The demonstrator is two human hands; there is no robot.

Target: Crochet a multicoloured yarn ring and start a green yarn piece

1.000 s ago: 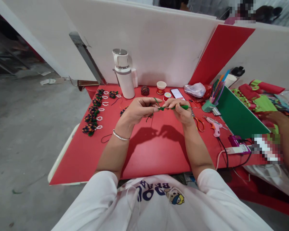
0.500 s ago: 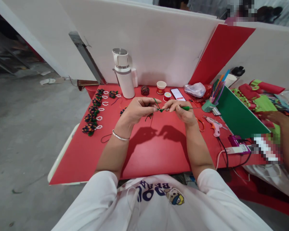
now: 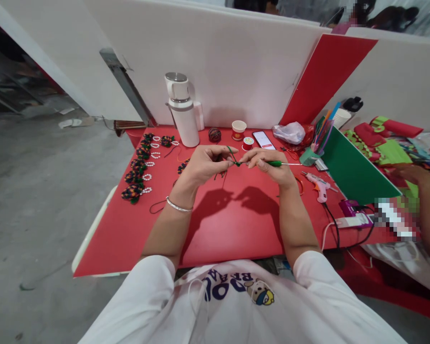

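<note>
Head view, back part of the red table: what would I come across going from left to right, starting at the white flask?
White flask, dark yarn ball, paper cup, phone, whitish plastic bag, green pen holder.

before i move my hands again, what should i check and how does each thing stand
1. Right hand grips the green-handled tool: ok
2. Left hand holds the green yarn: ok
3. Yarn properly caught on the tool's tip: cannot tell, too small
4. Paper cup upright: ok
5. Orange loop fully in view: not ok, partly hidden by the right wrist
6. Glue gun apart from both hands: ok
</note>
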